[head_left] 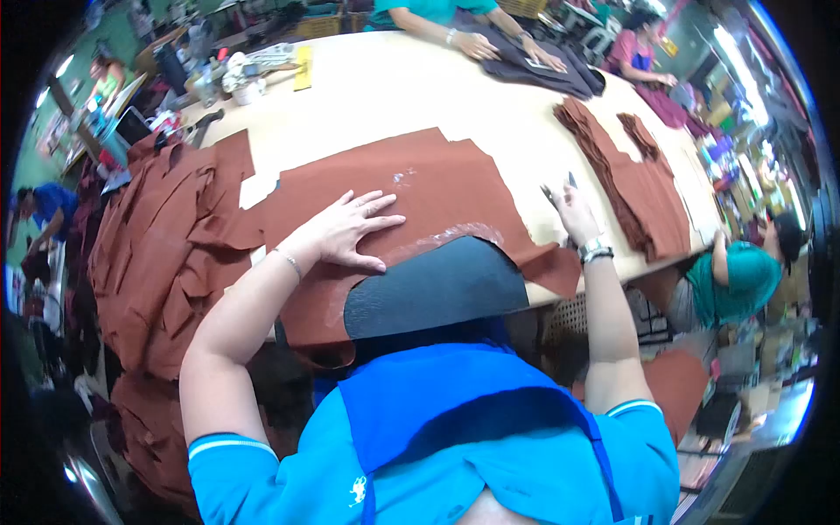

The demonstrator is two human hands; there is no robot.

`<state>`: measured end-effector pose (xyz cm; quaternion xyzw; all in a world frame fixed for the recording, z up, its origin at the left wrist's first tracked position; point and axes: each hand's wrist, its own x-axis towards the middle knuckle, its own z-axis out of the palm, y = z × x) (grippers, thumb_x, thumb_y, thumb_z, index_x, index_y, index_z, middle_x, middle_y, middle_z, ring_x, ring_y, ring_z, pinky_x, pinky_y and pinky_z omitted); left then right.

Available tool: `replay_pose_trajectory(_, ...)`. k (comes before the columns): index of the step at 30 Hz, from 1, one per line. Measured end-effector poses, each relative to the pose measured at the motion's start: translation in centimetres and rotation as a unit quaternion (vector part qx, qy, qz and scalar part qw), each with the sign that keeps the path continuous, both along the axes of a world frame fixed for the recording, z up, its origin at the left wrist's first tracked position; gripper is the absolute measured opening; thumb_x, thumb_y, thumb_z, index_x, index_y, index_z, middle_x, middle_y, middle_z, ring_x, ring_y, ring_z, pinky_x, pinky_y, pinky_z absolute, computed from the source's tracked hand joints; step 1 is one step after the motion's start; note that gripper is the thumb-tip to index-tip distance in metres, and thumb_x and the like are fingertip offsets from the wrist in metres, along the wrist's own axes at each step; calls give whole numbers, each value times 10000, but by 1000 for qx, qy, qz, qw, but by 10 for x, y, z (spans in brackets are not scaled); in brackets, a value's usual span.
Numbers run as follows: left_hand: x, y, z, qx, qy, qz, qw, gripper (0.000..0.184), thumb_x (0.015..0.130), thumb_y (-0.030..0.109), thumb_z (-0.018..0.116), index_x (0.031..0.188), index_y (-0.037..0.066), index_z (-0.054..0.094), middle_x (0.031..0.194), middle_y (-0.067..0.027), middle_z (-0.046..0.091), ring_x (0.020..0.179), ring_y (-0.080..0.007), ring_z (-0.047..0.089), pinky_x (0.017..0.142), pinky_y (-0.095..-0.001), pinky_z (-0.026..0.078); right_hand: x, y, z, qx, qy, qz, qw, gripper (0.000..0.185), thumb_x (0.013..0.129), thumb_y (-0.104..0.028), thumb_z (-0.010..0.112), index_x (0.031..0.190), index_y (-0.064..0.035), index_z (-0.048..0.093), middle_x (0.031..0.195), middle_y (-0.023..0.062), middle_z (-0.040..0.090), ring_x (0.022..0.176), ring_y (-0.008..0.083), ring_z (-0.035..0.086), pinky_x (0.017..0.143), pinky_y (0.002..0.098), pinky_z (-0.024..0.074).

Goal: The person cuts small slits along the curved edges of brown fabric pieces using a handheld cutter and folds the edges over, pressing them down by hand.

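My left hand (pixel 354 229) lies flat with fingers spread on a rust-brown fabric piece (pixel 394 188). Just beside its fingertips is a dark grey, curved-edge panel (pixel 437 289), lying over the fabric near the table's front edge. White streaks run along the panel's curved border, and a few white marks show higher on the cloth. Off the fabric's right side, my right hand (pixel 575 213) is raised with fingers closed around something slim; dark tips stick out, but its kind is unclear.
Crumpled brown fabric (pixel 175 254) is heaped at the left. Folded brown pieces (pixel 643 188) lie on the right of the pale table (pixel 350 105). Across it, a co-worker's hands (pixel 477 45) rest on dark cloth (pixel 542 70). Bottles and a white cup (pixel 248 91) stand back left.
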<state>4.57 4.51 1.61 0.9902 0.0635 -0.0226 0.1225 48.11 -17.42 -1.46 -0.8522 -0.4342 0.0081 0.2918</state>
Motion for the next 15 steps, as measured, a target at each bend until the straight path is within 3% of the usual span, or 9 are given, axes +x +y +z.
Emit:
replay_pose_trajectory(1,0,4,-6,10,-15,57,998,970,744,743,662,1519,216,410,1627,-158,238,1509,-371,177,1191,-621,152,-21,3,12,72,-299,9,951,454,1003,-345,553,1275,17,578,1063,197,638,931,303,629,824,388,523)
replay_pose_trajectory(2,1,8,-14,19,-31,113,993,974,751,753,650,1525,217,399,1630,-165,226,1514,-364,167,1192,-623,144,-38,5,30,89,-126,43,987,447,979,-279,592,1292,39,565,1203,302,594,1170,430,541,1028,488,418)
replay_pose_trajectory(5,30,22,-34,13,-64,397,916,1016,800,769,576,1569,169,290,1644,-205,149,1526,-382,107,1199,-621,50,-138,15,58,171,-52,152,972,422,961,-260,626,1253,42,595,1203,271,623,1121,425,589,995,473,457)
replay_pose_trajectory(6,46,28,-43,-21,-129,517,846,1011,848,729,551,1583,123,214,1634,-254,130,1529,-390,81,1198,-614,33,-169,15,61,119,-28,207,971,459,942,-300,656,1249,37,600,1163,246,654,1087,407,619,972,461,476)
replay_pose_trajectory(7,62,41,-47,-121,-249,587,761,989,887,693,530,1588,100,162,1622,-293,109,1531,-393,53,1198,-601,44,-190,16,50,123,-98,253,955,514,922,-364,674,1245,30,607,1134,238,671,1066,392,636,967,453,483)
replay_pose_trajectory(9,84,38,-35,-258,-433,625,596,959,908,662,532,1589,104,152,1627,-283,101,1534,-384,24,1200,-588,56,-230,8,40,3,-103,267,958,638,898,-442,674,1345,-4,551,1257,208,627,1171,343,595,952,454,486)
replay_pose_trajectory(11,81,46,-43,-271,-444,509,686,956,909,654,543,1589,105,154,1637,-258,91,1538,-362,12,1201,-577,65,-233,1,26,-27,-152,255,955,692,886,-439,686,1412,-31,494,1308,180,602,1182,326,580,930,460,486)
replay_pose_trajectory(13,49,27,-19,-154,-260,433,849,948,880,671,571,1582,143,215,1637,-227,148,1534,-355,84,1200,-595,103,-215,0,19,-38,-149,237,959,669,882,-405,694,1412,-51,492,1252,159,621,1137,318,594,896,455,493)
replay_pose_trajectory(15,12,13,-11,14,-109,332,937,958,851,709,577,1569,153,270,1632,-226,169,1528,-363,111,1203,-593,120,-192,-3,20,-11,-99,222,970,548,881,-293,705,1342,-51,536,1123,163,629,1058,345,617,834,450,520)
